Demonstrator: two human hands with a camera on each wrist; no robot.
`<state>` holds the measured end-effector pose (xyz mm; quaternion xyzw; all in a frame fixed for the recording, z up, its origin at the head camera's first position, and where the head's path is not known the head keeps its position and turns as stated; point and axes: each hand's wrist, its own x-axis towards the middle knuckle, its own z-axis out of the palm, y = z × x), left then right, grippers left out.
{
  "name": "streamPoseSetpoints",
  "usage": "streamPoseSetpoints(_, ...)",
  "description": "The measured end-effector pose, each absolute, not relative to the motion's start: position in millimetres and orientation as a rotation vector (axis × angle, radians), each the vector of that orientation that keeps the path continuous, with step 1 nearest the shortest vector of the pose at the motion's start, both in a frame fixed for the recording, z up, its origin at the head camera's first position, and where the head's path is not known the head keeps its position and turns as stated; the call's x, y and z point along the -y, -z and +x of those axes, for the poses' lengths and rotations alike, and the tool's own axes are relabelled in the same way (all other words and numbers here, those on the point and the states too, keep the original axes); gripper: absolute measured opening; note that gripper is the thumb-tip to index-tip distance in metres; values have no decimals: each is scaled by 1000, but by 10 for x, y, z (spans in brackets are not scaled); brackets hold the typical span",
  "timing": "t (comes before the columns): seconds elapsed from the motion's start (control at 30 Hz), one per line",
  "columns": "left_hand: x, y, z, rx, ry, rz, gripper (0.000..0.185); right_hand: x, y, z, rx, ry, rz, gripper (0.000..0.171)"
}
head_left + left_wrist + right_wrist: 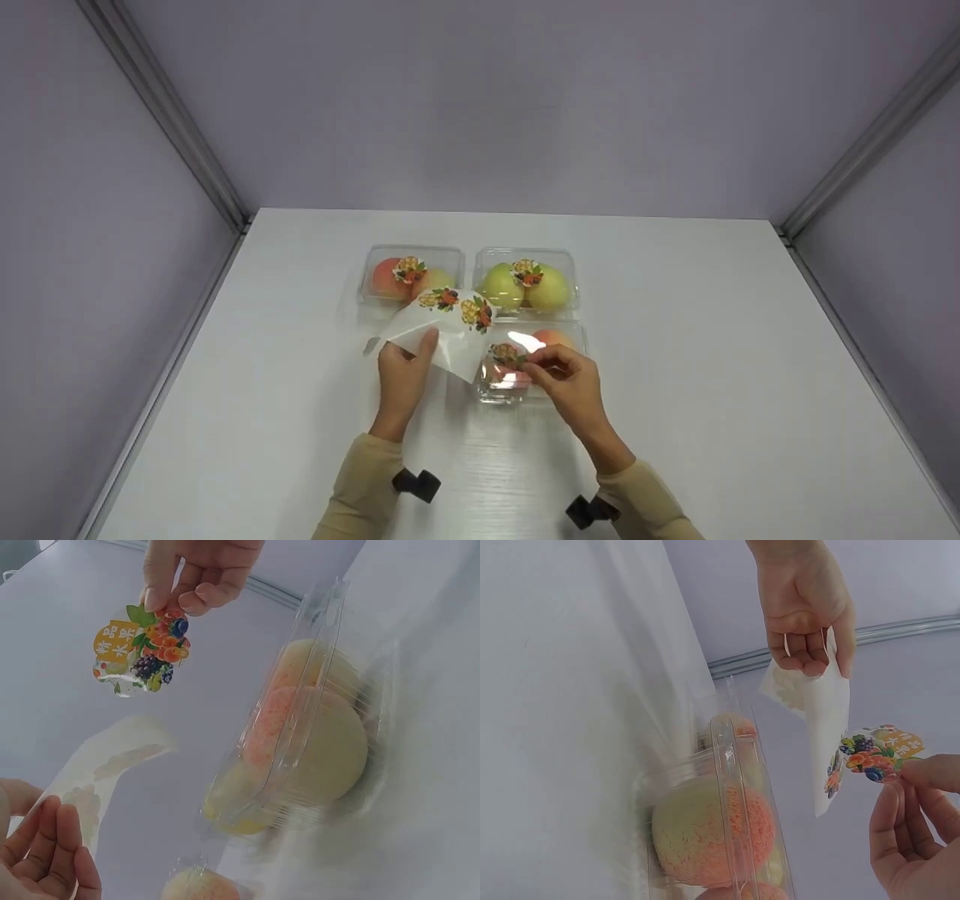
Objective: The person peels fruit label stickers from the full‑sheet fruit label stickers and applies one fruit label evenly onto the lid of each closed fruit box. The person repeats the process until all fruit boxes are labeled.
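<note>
Right hand (571,382) pinches a fruit sticker (508,355) just over the near clear box (525,360) of peaches. Left hand (403,371) grips the backing sheet (446,330) w/ two stickers left — it's prob. raised off the surface (712,337).

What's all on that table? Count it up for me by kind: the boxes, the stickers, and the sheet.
Clear plastic fruit boxes: 3 (back left, back right, near)
Fruit stickers: 5 (one on each back box, two on the backing sheet, one pinched in the right hand)
Sticker backing sheet: 1, held by the left hand
Total: 9
</note>
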<state>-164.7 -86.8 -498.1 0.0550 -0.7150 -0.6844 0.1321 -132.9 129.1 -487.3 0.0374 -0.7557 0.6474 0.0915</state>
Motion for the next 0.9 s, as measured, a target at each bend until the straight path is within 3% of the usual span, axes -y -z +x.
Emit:
streamPoseSetpoints(0.47,980,5292,-1577,2048,1998,229,46,-1256,4887,-1333,2261,-1936,97,11)
streamPoseSetpoints(0.9,955,5491,-1594,1813,2237,415,63,-1271,4895,-1332,2232,-1958,85,9)
